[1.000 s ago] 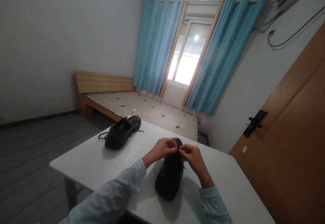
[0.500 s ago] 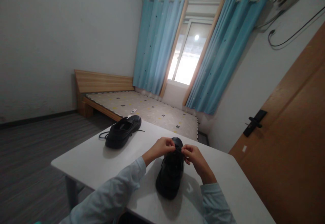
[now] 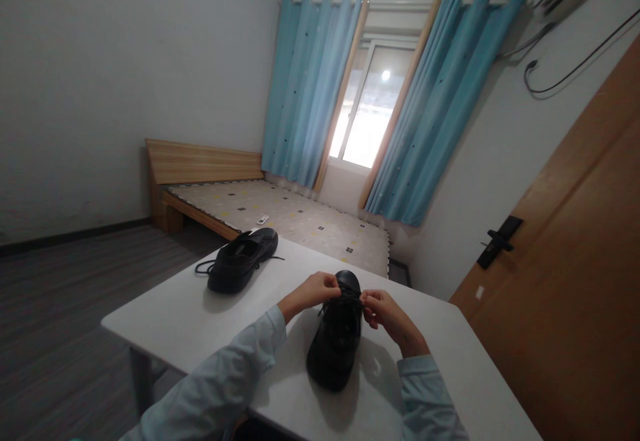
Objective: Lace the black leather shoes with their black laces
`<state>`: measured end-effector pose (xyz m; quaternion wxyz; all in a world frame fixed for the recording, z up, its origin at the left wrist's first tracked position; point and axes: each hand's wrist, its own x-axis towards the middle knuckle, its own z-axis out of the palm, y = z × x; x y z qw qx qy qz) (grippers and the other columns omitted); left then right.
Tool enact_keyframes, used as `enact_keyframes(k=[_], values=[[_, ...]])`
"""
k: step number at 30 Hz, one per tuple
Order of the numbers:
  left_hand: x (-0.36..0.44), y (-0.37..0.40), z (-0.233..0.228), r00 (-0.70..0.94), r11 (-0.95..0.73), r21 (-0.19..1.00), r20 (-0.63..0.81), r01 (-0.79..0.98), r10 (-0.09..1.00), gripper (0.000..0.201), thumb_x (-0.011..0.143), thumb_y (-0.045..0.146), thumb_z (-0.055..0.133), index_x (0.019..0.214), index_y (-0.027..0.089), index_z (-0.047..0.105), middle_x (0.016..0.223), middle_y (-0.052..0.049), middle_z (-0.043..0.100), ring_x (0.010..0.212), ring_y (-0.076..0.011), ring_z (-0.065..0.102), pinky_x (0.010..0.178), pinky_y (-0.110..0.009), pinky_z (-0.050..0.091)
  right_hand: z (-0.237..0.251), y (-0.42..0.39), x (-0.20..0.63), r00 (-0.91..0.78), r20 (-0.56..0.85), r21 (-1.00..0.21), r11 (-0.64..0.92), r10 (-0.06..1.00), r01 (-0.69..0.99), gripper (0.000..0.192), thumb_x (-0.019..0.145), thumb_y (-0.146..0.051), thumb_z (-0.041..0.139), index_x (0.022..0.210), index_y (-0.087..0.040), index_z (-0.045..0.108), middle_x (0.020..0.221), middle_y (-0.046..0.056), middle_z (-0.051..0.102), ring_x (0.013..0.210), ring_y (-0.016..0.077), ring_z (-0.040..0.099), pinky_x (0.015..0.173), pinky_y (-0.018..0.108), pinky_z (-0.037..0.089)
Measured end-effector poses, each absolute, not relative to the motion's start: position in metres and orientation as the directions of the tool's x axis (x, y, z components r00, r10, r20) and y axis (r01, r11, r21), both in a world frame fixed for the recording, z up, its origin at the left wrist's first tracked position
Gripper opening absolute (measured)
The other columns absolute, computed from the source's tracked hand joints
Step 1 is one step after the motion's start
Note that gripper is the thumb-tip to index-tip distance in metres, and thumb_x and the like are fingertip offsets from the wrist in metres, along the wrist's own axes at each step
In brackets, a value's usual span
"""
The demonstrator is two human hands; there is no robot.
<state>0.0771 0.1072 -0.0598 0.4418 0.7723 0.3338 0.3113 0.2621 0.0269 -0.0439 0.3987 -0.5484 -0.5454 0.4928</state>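
While both hands pinch its thin black lace point(image 3: 345, 299), a black leather lace-up shoe point(image 3: 336, 344) stands on the white table point(image 3: 175, 321).

Seen from the head camera, the shoe points its toe away, near the table's front middle. Just left of its lacing, the left hand point(image 3: 314, 292) has fingertips closed on a lace end; just right, the right hand point(image 3: 381, 310) pinches the other end, and the two are slightly apart across the tongue. Stiff in the sole and light, the shoe should stay put; its lace is soft and limp, probably best gripped near the eyelets. A second black shoe point(image 3: 241, 261) lies well apart at the far left, laces loose. Beyond are a wooden bed frame point(image 3: 200, 164) and blue curtains point(image 3: 310, 87).
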Motion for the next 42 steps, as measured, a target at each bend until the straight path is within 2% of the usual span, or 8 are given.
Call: enact_keyframes(k=[8, 14, 20, 24, 32, 37, 42], values=[[0.073, 0.109, -0.058, 0.633, -0.437, 0.857, 0.181, 0.275, 0.753, 0.021, 0.064, 0.033, 0.055, 0.063, 0.012, 0.061, 0.059, 0.001, 0.055, 0.060, -0.0118, 0.049, 0.055, -0.020, 0.036, -0.046, 0.029, 0.273, -0.136, -0.075, -0.972, -0.042, 0.988, 0.231, 0.019, 0.066, -0.032, 0.060, 0.061, -0.017, 0.050, 0.042, -0.009, 0.040, 0.036, 0.0042, 0.033, 0.037, 0.018, 0.023], [0.071, 0.107, -0.055, 0.662, -0.509, 0.811, 0.216, 0.288, 0.717, 0.020, 0.069, 0.032, 0.053, 0.069, 0.013, 0.061, 0.064, 0.001, 0.056, 0.063, -0.0118, 0.049, 0.057, -0.020, 0.036, -0.046, 0.028, 0.273, -0.154, -0.047, -0.966, -0.006, 0.987, 0.258, 0.018, 0.068, -0.033, 0.059, 0.065, -0.017, 0.050, 0.041, -0.010, 0.041, 0.034, 0.0047, 0.035, 0.036, 0.017, 0.025], [0.066, 0.104, -0.047, 0.708, -0.563, 0.782, 0.237, 0.266, 0.665, 0.029, 0.075, 0.042, 0.054, 0.071, 0.013, 0.061, 0.064, 0.002, 0.054, 0.062, -0.0108, 0.047, 0.058, -0.020, 0.035, -0.042, 0.027, 0.269, -0.169, -0.028, -0.929, 0.037, 0.985, 0.368, 0.032, 0.071, -0.045, 0.063, 0.067, -0.017, 0.049, 0.040, -0.011, 0.036, 0.033, 0.0037, 0.030, 0.035, 0.017, 0.017], [0.065, 0.105, -0.048, 0.734, -0.586, 0.776, 0.253, 0.235, 0.630, 0.035, 0.077, 0.047, 0.054, 0.071, 0.013, 0.060, 0.063, 0.002, 0.053, 0.061, -0.0102, 0.045, 0.056, -0.019, 0.034, -0.042, 0.027, 0.270, -0.199, -0.021, -0.928, 0.055, 0.980, 0.368, 0.036, 0.069, -0.048, 0.066, 0.066, -0.017, 0.048, 0.042, -0.011, 0.034, 0.036, 0.0032, 0.028, 0.036, 0.018, 0.015], [0.062, 0.115, -0.054, 0.799, -0.602, 0.768, 0.212, 0.220, 0.563, 0.029, 0.078, 0.041, 0.054, 0.072, 0.013, 0.058, 0.063, 0.003, 0.048, 0.060, -0.0097, 0.041, 0.056, -0.020, 0.031, -0.036, 0.022, 0.281, -0.243, -0.048, -0.912, 0.056, 0.969, 0.406, 0.039, 0.069, -0.051, 0.066, 0.065, -0.016, 0.049, 0.043, -0.010, 0.036, 0.037, 0.0037, 0.028, 0.037, 0.019, 0.016], [0.059, 0.118, -0.054, 0.826, -0.647, 0.730, 0.215, 0.219, 0.522, 0.026, 0.078, 0.038, 0.055, 0.070, 0.014, 0.058, 0.070, 0.002, 0.045, 0.066, -0.0108, 0.042, 0.061, -0.021, 0.034, -0.037, 0.021, 0.288, -0.285, -0.043, -0.881, 0.098, 0.957, 0.463, 0.039, 0.069, -0.051, 0.066, 0.063, -0.016, 0.050, 0.045, -0.009, 0.038, 0.040, 0.0038, 0.028, 0.039, 0.019, 0.016], [0.057, 0.117, -0.053, 0.842, -0.627, 0.748, 0.181, 0.217, 0.508, 0.024, 0.077, 0.038, 0.057, 0.073, 0.015, 0.061, 0.076, 0.001, 0.045, 0.070, -0.0116, 0.044, 0.064, -0.022, 0.035, -0.044, 0.024, 0.295, -0.322, -0.043, -0.876, 0.119, 0.946, 0.467, 0.035, 0.072, -0.047, 0.066, 0.065, -0.015, 0.053, 0.047, -0.008, 0.040, 0.041, 0.0045, 0.031, 0.039, 0.019, 0.019]])
